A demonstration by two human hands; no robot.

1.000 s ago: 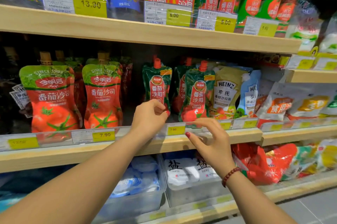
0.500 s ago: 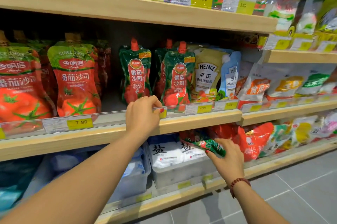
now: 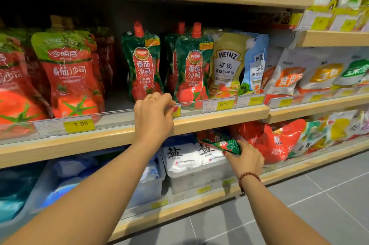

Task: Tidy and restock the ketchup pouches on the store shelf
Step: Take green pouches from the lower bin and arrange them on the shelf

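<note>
Green ketchup pouches with red caps stand upright on the middle shelf: one (image 3: 142,65) to the left, another (image 3: 192,67) to the right, with a third partly hidden behind. My left hand (image 3: 153,117) rests on the clear price rail (image 3: 199,108) at the shelf's front edge, fingers curled over it below the left pouch. On the lower shelf, my right hand (image 3: 246,158) grips a lying green ketchup pouch (image 3: 221,143) that sits on top of white salt bags (image 3: 183,157).
Larger red tomato pouches (image 3: 69,73) fill the left of the middle shelf. Heinz dressing pouches (image 3: 227,65) and white bags (image 3: 287,73) stand to the right. Clear bins (image 3: 199,178) and red bags (image 3: 279,145) occupy the lower shelf. Grey tiled floor (image 3: 299,214) lies below.
My right hand dropped from the price rail to the lower shelf and took hold of the lying green pouch. My left hand stayed on the rail. The view shifted down and right.
</note>
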